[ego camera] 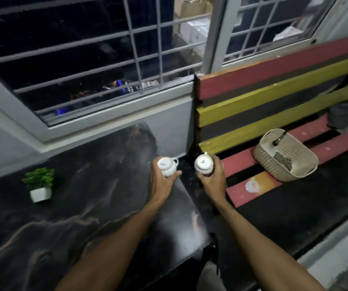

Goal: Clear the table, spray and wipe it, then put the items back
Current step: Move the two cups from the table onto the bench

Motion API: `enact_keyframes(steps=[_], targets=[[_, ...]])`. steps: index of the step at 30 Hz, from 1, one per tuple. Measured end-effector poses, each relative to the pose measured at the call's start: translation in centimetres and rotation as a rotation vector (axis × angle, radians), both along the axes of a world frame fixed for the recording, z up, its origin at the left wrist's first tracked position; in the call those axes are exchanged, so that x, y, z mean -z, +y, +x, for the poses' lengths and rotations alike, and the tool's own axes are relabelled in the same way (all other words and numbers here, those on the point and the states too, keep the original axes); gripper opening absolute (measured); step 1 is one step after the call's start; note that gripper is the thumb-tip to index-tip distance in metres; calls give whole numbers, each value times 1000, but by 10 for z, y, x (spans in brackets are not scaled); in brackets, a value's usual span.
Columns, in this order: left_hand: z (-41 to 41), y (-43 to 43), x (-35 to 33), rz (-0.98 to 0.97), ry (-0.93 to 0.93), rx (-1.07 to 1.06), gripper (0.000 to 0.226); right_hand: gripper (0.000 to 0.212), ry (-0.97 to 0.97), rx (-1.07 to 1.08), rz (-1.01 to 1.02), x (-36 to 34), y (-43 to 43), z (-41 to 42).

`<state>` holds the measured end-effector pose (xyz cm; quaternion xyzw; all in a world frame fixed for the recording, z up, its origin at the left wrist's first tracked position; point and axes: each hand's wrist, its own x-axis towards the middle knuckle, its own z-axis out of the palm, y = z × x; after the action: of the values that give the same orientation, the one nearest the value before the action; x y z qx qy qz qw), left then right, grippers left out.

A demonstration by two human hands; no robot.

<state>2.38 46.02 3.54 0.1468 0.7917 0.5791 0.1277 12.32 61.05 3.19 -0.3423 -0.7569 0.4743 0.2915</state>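
Two white cups in hand, one per hand, head view only. Surface: black table (68, 223) with pale marble-like veining, glossy, filling the lower left and centre of the frame; its right edge runs down from frame centre. Upper left and top: window (84, 59) with a grey grille, dark outside, grey sill below it. Right half of the frame: slatted bench (274, 85) painted red, yellow and black, backrest at upper right, seat at middle right. On the seat sits a beige ribbed basket (285, 156), tilted, with a dark object inside that I cannot identify; a dark bundle, blurred, lies farther along at the right edge. On the table at middle left stands a small green plant (39, 184) in a white pot, upright, well apart from the hands. Left hand (162, 181) at frame centre, fingers curled round the left cup (166, 165); cup is turned base-up toward the camera, printed mark visible on the base, handle pointing right. Right hand (212, 181) just beside it, fingers wrapped round the right cup (203, 164), also base toward the camera, mark visible. Both cups are held over the table's far right corner, near the bench, apart from each other; whether either touches the tabletop I cannot tell.
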Motion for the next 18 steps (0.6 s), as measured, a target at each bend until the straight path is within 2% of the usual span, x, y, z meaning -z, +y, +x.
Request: enact_keyframes(steps=[4,9,14,18], targets=[[30,118,31,-50,-59,74,65,57,-45,71,-84,30,110,25],[39,231,94,-101,-109,0,62,52,-183,47,-88,99,213,31],[29,296,175,-202,-76,-66,73,45,-280,5,-60,180,278,22],[30,331,234,-261,-49,-50,77,53,-286,21,-20,238,316,17]])
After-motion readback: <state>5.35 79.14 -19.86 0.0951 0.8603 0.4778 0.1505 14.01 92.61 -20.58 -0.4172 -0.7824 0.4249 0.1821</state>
